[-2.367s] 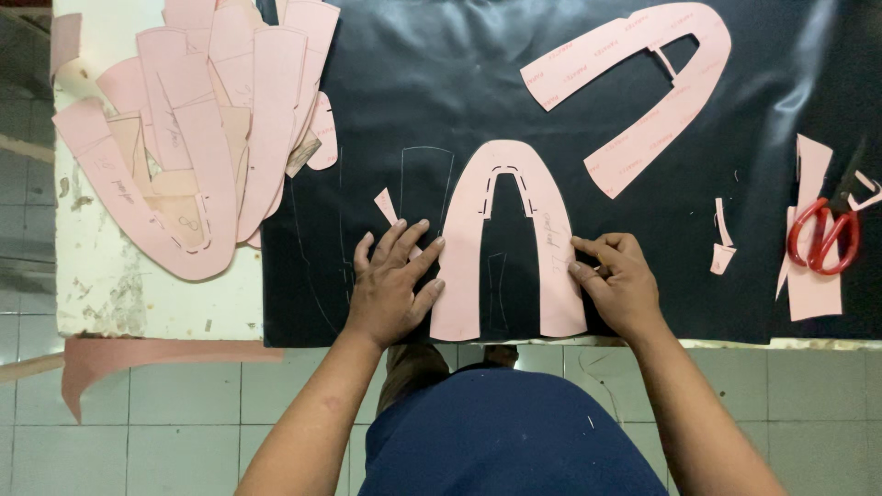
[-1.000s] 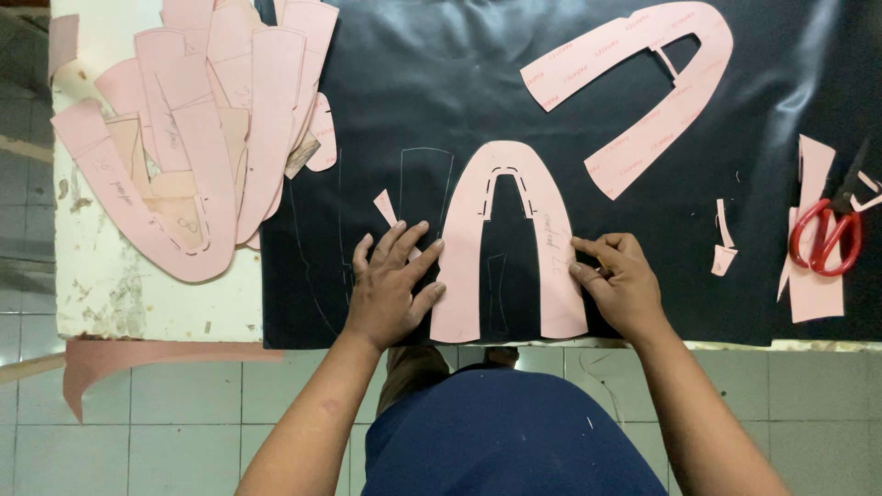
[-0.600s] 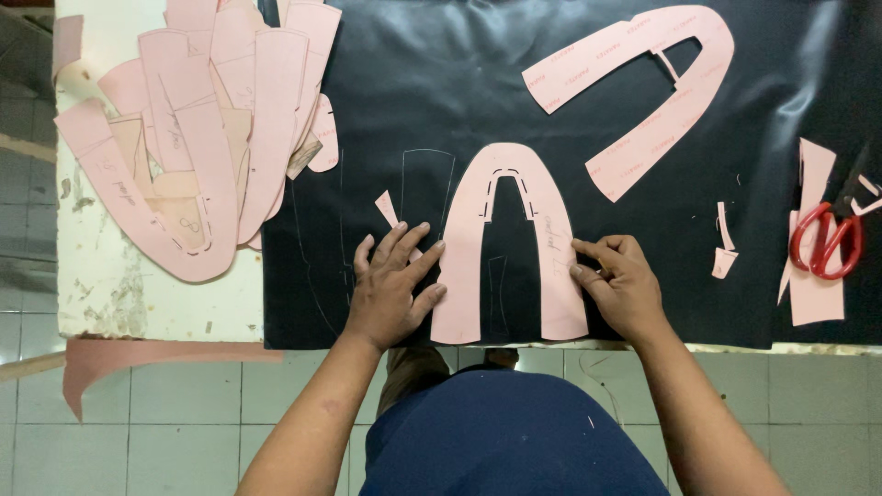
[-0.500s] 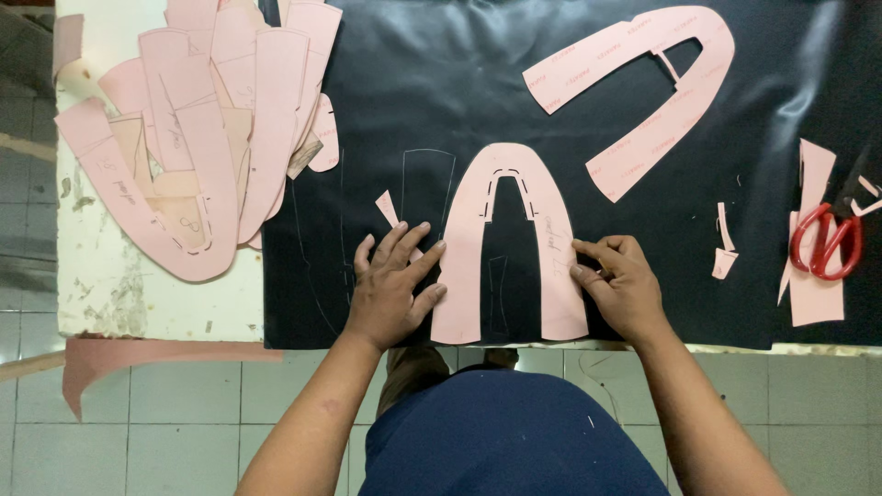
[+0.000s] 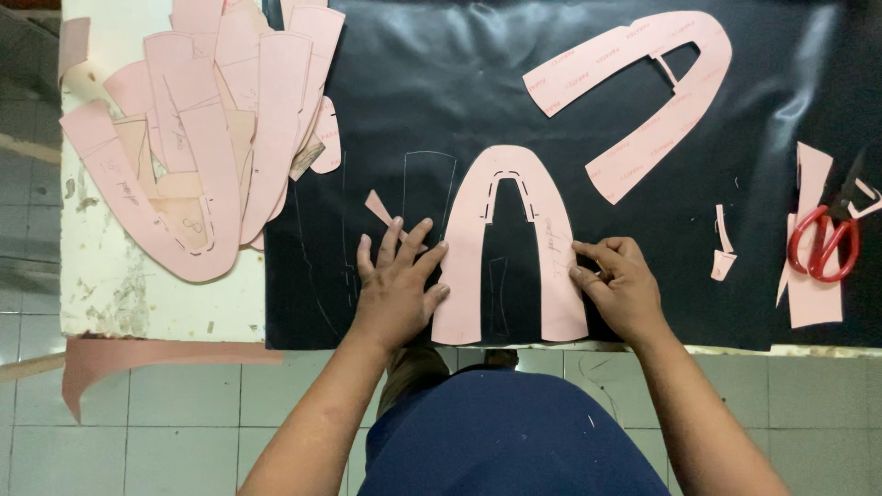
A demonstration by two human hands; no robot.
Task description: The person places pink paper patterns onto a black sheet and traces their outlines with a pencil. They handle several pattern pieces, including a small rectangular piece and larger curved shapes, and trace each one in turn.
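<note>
A worktable (image 5: 156, 294) with a worn white top stands over a pale tiled floor (image 5: 184, 422); most of the top is covered by a black sheet (image 5: 441, 83) of leather-like material. On the near part of this sheet lies a pink arch-shaped pattern piece (image 5: 467, 266), its two legs pointing toward the person at the near edge. The left hand (image 5: 397, 287) lies flat with fingers spread, palm down on the black sheet, and its fingertips press the left leg of the pattern piece. The right hand (image 5: 617, 285) rests on the right leg of the piece with fingers curled together at its outer edge; whether they pinch anything cannot be told. Faint chalk outlines (image 5: 427, 184) show on the black sheet just left of the piece, and a small pink sliver (image 5: 384, 209) lies beside the left fingers. A second, larger pink arch (image 5: 675, 110) lies farther off to the right. Small pink scraps (image 5: 723, 253) lie right of the right hand. Red-handled scissors (image 5: 824, 243) rest on a pink offcut (image 5: 808, 294) at the far right. A fanned stack of pink pattern pieces (image 5: 207, 138) occupies the far left of the table. A pink strip (image 5: 138, 358) hangs below the table's near left edge.
</note>
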